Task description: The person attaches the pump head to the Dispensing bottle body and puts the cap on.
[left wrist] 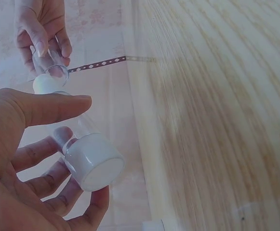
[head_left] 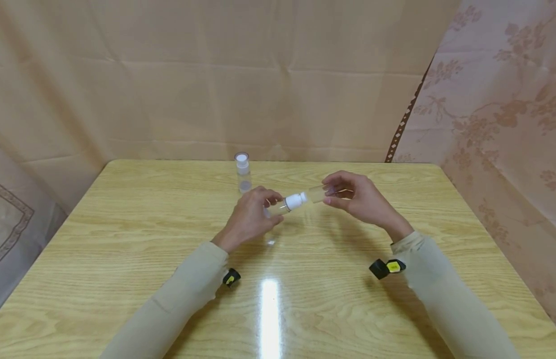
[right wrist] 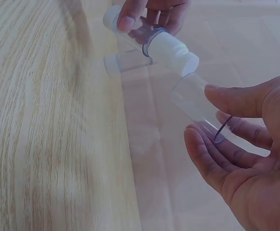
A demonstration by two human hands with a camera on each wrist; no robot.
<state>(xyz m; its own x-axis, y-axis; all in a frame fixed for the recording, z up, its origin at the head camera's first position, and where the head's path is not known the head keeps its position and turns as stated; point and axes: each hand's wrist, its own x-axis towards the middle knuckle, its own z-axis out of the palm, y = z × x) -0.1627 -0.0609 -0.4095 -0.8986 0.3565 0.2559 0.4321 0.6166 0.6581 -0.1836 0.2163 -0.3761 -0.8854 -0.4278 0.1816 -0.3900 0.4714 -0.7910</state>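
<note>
My left hand (head_left: 247, 218) grips a clear pump bottle (head_left: 295, 201) with a white pump head, tilted so that the head points right. In the left wrist view the bottle's white base (left wrist: 96, 163) rests against the curled fingers, and the thumb lies across its side. Between thumb and fingers, my right hand (head_left: 363, 198) holds a clear tubular cap (right wrist: 193, 103). The cap's open end is right at the tip of the white pump head (right wrist: 171, 52); whether they touch I cannot tell. Both are raised above the table.
A second clear bottle (head_left: 243, 174) with a white top stands upright near the back edge of the wooden table (head_left: 125, 259), just beyond my left hand. Beige curtain cloth (head_left: 260, 99) hangs behind the table, and a floral cloth (head_left: 506, 129) at the right.
</note>
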